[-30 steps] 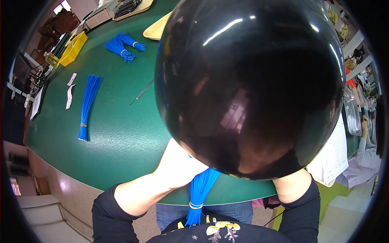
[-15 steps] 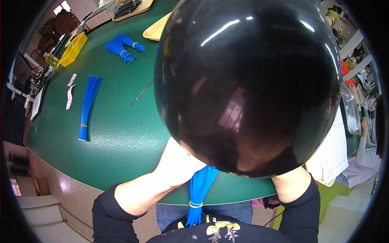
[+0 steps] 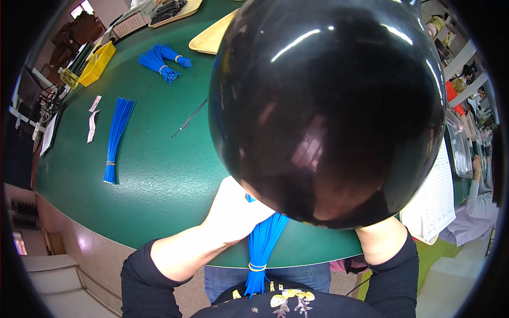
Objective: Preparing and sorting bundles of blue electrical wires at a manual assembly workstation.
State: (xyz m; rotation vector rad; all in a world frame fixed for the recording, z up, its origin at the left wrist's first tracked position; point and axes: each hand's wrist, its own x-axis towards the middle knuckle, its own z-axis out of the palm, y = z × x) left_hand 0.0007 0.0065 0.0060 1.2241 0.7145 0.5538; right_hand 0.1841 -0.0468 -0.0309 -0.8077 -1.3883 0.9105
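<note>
A large glossy black dome (image 3: 328, 116) fills the middle of the view and covers much of what lies under it. At its lower left edge my left hand (image 3: 236, 209) rests over a bundle of blue wires (image 3: 265, 238), its fingers hidden by the dome. A rubber band ties that bundle near its lower end, which hangs past the table edge towards my lap. A bit of blue also shows just above the left hand. Of my right hand (image 3: 383, 238) only the wrist part comes out from beneath the dome; whatever it touches is hidden.
On the green table (image 3: 159, 212) lie another blue wire bundle (image 3: 117, 138), two short tied bundles (image 3: 161, 64), paper strips (image 3: 92, 126) and a thin dark rod (image 3: 190, 119). Yellow bin (image 3: 98, 64) and cream tray (image 3: 211, 38) stand farther off. Printed sheets (image 3: 437, 196) lie right.
The black dome sits slightly further right and up in the view. More blue shows between it and my left hand, which has barely shifted.
</note>
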